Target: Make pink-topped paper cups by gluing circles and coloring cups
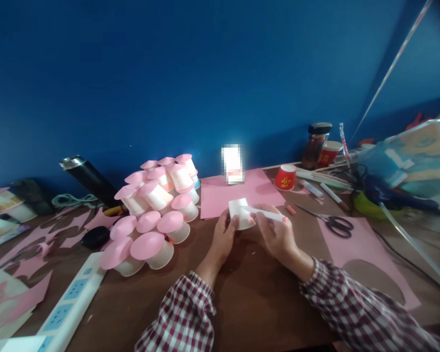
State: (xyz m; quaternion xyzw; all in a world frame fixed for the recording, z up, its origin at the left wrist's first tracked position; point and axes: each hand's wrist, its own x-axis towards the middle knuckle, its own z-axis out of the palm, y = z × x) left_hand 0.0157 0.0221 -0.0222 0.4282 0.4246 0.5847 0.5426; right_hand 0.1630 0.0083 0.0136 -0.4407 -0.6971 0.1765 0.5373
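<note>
My left hand [225,231] has its fingers closed around a small white paper cup [238,208], steadying it just above or on the brown table. In my right hand [276,234] is a white marker pen [267,213] with a pinkish end; its other end points at the cup's side. Some reddish marking shows low on the cup, near the right fingers. Behind both hands lies a stack of pink paper [242,193]. A small reddish piece, perhaps a pen cap [290,209], rests to the right.
Several white cups with pink paper tops [152,244] crowd the left. Beyond them are a power strip [73,298], a black flask [91,181] and pink scraps. Scissors [337,226], a red cup [285,177], a jar [316,146] and cut pink paper [374,264] stand or lie right.
</note>
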